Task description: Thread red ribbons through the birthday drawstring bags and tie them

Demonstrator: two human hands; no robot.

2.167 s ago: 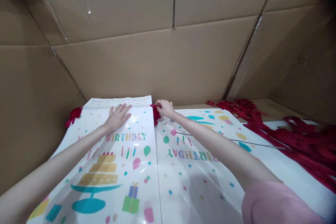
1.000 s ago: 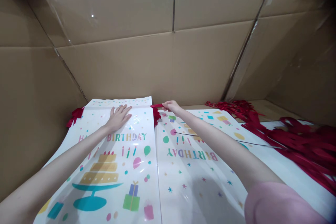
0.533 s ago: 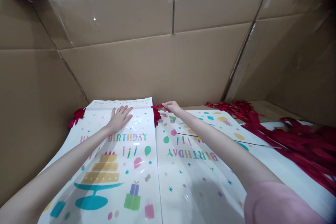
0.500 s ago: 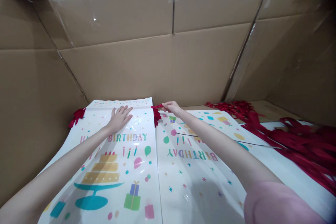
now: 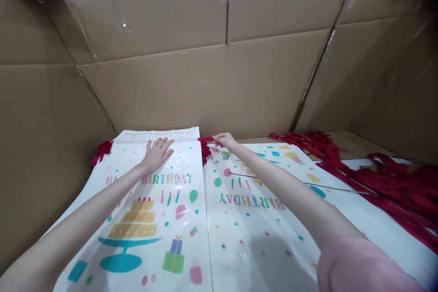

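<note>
We have drawn our right hand (image 5: 224,139), pinching a narrow red fabric strip (image 5: 206,139), rightward from the white birthday-printed sheet (image 5: 181,157), seemingly tautening the strip; our spread left hand (image 5: 158,155), gripping nothing, rests on the sheet near the far edge of the brown cardboard box (image 5: 164,91).

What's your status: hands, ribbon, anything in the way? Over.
Left hand spread on left sheet. Ribbon pinched in right hand, straight from sheet's edge. No obstruction seen at ribbon; dark cord or rod across right sheet.
</note>
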